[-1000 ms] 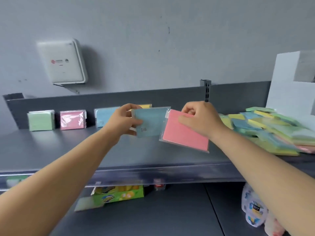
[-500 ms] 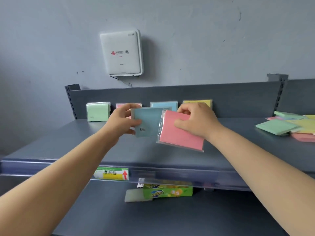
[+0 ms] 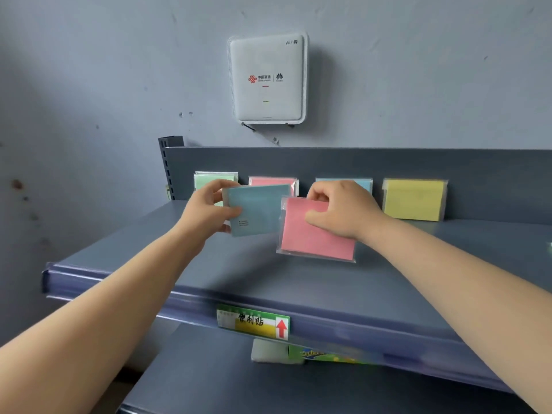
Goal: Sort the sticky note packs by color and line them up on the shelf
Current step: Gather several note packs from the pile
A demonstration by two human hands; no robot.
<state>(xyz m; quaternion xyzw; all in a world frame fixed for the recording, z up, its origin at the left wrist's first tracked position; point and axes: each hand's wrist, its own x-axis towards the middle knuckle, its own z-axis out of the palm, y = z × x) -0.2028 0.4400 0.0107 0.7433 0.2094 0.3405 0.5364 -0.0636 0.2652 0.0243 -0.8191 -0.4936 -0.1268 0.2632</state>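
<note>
Gripping a blue sticky note pack (image 3: 259, 209) by its left edge, the left hand (image 3: 209, 212) holds it above the shelf (image 3: 298, 282), thumb on the front face and fingers behind. The right hand (image 3: 340, 212) pinches a pink sticky note pack (image 3: 313, 234) at its upper right, tilted, its left edge overlapping the blue one. Both held packs hang clear of the shelf, toward its back edge. Leaning upright against the back panel (image 3: 493, 180) stand four packs in a row: green pack (image 3: 209, 179), pink pack (image 3: 270, 181), blue pack (image 3: 363, 183) and yellow pack (image 3: 413, 200), the first three partly hidden by the hands. A label strip (image 3: 254, 322) sits on the shelf's front edge.
</note>
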